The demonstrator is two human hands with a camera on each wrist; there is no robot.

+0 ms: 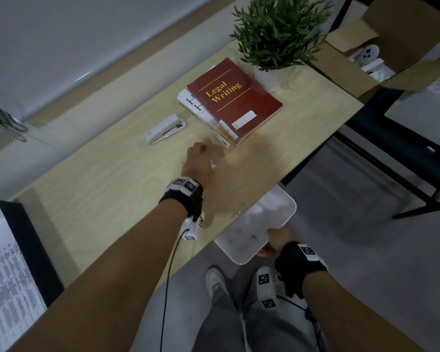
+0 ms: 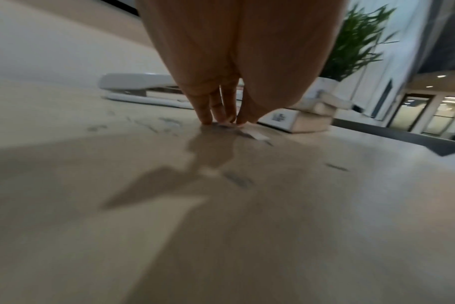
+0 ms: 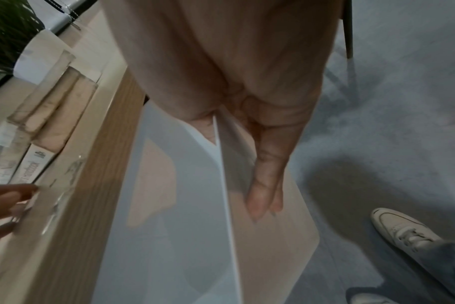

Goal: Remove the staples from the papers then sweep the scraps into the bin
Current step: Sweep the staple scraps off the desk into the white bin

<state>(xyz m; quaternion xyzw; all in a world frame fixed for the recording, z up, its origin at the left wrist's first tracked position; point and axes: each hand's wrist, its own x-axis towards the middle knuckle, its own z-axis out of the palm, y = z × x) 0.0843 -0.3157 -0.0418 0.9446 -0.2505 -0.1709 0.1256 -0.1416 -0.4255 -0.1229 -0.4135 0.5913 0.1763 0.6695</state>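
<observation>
My left hand lies on the wooden table in front of the books, its straight fingers pressing their tips on the surface beside a small white paper scrap. Thin grey staples lie scattered around it, and more staples sit by the table's front edge. My right hand grips the near wall of a white plastic bin, held just below that edge. The thumb is inside and the fingers outside the bin's rim.
A white stapler lies left of a book stack topped by a red book. A potted plant and an open cardboard box stand behind. A printed sheet with a black border lies at the near left. My shoes are below.
</observation>
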